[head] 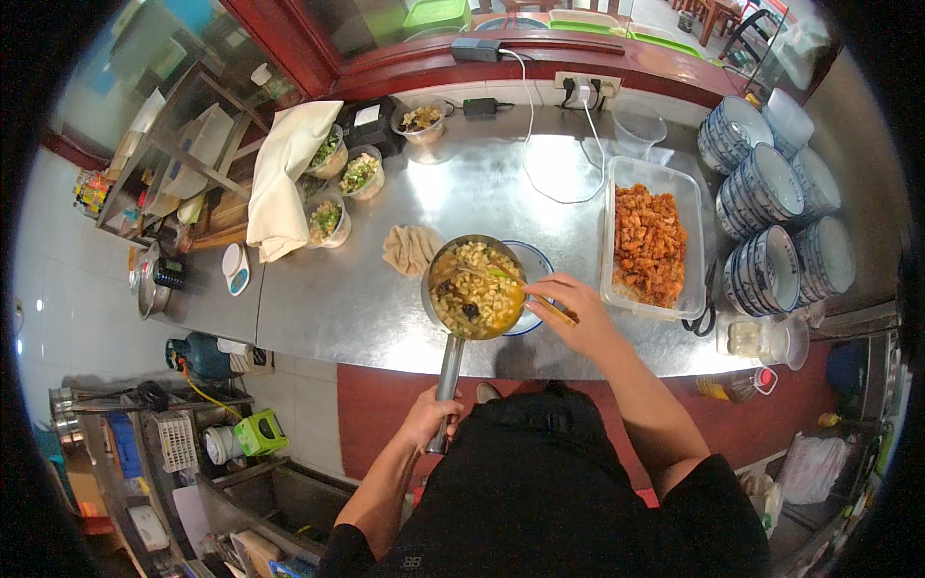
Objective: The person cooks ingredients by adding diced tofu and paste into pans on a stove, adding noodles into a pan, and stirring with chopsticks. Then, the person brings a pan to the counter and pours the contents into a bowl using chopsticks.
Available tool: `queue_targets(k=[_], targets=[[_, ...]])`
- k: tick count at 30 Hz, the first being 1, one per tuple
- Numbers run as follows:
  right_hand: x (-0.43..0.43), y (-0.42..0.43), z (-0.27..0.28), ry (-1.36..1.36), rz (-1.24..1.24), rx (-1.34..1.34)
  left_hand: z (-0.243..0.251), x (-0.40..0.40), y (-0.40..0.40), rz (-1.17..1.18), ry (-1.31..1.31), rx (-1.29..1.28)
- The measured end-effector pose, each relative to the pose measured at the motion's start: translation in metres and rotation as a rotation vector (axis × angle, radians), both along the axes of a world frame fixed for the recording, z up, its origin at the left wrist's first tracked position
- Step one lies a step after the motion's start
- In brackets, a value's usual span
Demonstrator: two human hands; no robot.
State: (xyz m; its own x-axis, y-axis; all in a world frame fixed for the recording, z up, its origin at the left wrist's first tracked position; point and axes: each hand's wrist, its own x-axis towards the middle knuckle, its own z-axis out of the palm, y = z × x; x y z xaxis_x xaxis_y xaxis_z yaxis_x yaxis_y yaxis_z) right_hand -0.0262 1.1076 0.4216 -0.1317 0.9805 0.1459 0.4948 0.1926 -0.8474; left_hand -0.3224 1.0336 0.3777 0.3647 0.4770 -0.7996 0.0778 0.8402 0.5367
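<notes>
My left hand (431, 419) grips the metal handle of a saucepan (453, 361) near the counter's front edge. Diced pale food, chopped greens and dark pieces in yellowish broth (473, 285) fill the pan. Wooden chopsticks (553, 309) are held in my right hand (571, 307), their tips over the food. Partly hidden behind the pan is a white bowl with a blue rim (536, 261); whether the pan touches it I cannot tell. A crumpled beige cloth (410, 249) lies just left of the pan.
Reddish fried pieces fill a plastic tub (611, 238) at right, beside stacked patterned bowls (769, 180) and black-handled scissors (699, 318). Several food tubs (361, 173) and a cream cloth (285, 173) are at left. A white cable (531, 166) loops across the steel counter (477, 180). A small scale (235, 269) sits far left.
</notes>
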Motion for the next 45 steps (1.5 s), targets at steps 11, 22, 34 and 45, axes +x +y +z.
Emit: queue_targets(k=[11, 22, 34, 45], targets=[[0.039, 0.0, -0.006, 0.072, -0.065, -0.145, -0.002, 0.006, 0.013, -0.024, 0.14, 0.113], [0.006, -0.042, -0.082, 0.775, -0.522, -0.419, -0.006, 0.013, 0.035, -0.148, 0.376, 0.394], [-0.008, -0.034, -0.094, 0.971, -0.659, -0.315, -0.022, 0.02, 0.031, -0.271, 0.718, 0.735], [0.0, -0.029, -0.096, 1.133, -0.69, -0.361, -0.01, 0.012, 0.032, -0.452, 0.917, 0.733]])
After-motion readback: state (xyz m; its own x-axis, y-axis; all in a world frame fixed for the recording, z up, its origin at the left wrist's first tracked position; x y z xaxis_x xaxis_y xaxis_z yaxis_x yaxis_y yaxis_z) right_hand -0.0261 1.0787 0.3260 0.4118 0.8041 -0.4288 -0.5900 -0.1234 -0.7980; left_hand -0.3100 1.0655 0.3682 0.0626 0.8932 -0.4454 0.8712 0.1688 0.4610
